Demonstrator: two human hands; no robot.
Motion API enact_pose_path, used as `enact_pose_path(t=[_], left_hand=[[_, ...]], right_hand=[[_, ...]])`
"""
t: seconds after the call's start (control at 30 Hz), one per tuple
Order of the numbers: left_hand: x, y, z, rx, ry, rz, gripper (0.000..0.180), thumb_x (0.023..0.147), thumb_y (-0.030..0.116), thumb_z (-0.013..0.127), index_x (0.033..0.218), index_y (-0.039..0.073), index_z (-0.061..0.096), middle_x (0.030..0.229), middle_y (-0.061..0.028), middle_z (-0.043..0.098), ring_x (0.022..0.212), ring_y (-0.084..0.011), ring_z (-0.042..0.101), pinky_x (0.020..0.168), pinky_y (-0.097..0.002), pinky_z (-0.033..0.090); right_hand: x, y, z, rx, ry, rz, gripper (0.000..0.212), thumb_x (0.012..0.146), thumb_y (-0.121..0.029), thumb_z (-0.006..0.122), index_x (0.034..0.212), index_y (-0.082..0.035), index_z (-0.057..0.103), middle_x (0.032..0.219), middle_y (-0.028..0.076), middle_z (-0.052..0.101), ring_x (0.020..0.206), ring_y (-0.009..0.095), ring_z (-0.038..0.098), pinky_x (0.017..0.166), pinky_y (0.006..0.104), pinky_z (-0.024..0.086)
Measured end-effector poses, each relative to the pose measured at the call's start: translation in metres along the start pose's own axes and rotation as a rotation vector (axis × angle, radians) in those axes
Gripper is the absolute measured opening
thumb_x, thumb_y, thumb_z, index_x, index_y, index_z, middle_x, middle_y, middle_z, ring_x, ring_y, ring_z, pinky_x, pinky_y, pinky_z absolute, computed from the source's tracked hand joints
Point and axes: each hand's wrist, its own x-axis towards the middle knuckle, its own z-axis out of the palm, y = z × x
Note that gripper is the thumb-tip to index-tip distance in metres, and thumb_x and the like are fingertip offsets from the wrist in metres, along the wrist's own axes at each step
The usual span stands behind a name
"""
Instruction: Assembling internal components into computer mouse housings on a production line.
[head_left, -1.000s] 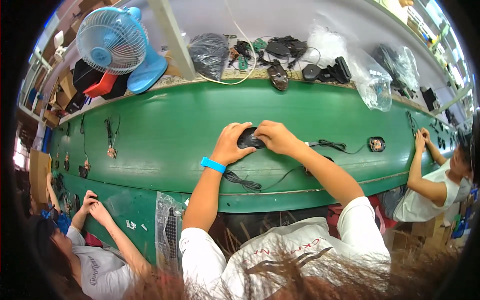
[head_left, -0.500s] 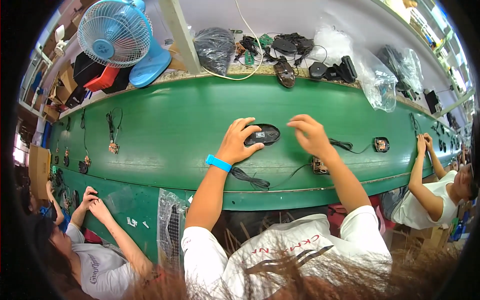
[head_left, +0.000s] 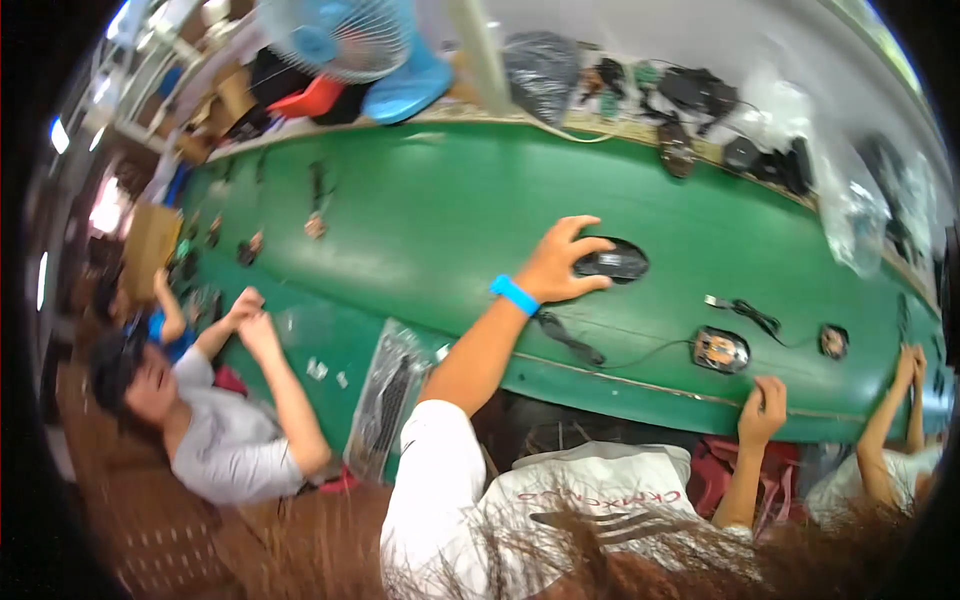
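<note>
With the fingers of our left hand we grasp the left end of a black mouse shell, thumb along its near side, midway between the back and front edges of the green counter. The fingers of our right hand are curled at the front edge; blur keeps us from telling whether they hold anything. Just beyond them we see an opened mouse, its cord running to a bundled cable near the front edge. Farther right lies a second mouse.
</note>
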Motion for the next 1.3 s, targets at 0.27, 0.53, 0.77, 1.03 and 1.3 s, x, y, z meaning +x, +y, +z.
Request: enact_pose_path(t=[0.27,0.53,0.77,1.03,1.3], left_hand=[[-0.016,-0.032,-0.082,0.336,0.352,-0.197,0.039,0.08,0.023,0.078,0.115,0.01,0.069,0.122,-0.0149,0.065,0.117,-0.0357,0.059,0.105,-0.046,0.045],[-0.156,-0.193,-0.284,1.111,0.466,-0.842,0.053,0.076,0.03,0.076,0.122,0.006,0.066,0.129,-0.0249,0.061,0.127,-0.0388,0.052,0.11,-0.0506,0.039],[-0.232,-0.242,-0.31,0.882,0.505,-0.974,0.057,0.079,0.027,0.064,0.133,0.01,0.061,0.127,-0.0118,0.064,0.122,-0.0351,0.053,0.11,-0.0465,0.037],[-0.197,-0.188,-0.272,0.947,0.43,-0.959,0.036,0.085,0.027,0.063,0.117,0.012,0.071,0.119,-0.0157,0.064,0.113,-0.0378,0.056,0.099,-0.0492,0.048],[-0.134,-0.064,-0.212,0.708,0.133,-0.911,0.027,0.093,0.03,0.056,0.108,0.017,0.073,0.105,-0.0224,0.066,0.1,-0.043,0.063,0.088,-0.0528,0.053]], right_hand=[[-0.027,-0.011,0.011,0.043,0.044,-0.041,0.017,0.082,0.012,0.059,0.093,0.002,0.067,0.097,0.018,0.065,0.091,0.034,0.062,0.081,0.0424,0.05],[-0.018,-0.022,0.018,0.05,0.115,-0.053,0.019,0.079,0.014,0.057,0.091,0.003,0.065,0.094,0.017,0.063,0.087,0.036,0.059,0.079,0.0451,0.048],[-0.046,0.027,0.032,0.009,0.124,-0.122,0.015,0.082,0.009,0.056,0.089,-0.001,0.064,0.096,0.019,0.063,0.089,0.036,0.059,0.079,0.0473,0.049],[-0.027,-0.018,0.018,-0.144,0.094,-0.124,0.017,0.078,0.0,0.06,0.085,-0.007,0.074,0.089,0.013,0.069,0.082,0.036,0.063,0.077,0.0444,0.052],[-0.028,-0.016,0.015,0.026,0.072,-0.103,0.017,0.077,0.012,0.054,0.087,0.003,0.064,0.09,0.017,0.063,0.087,0.035,0.058,0.079,0.045,0.048]])
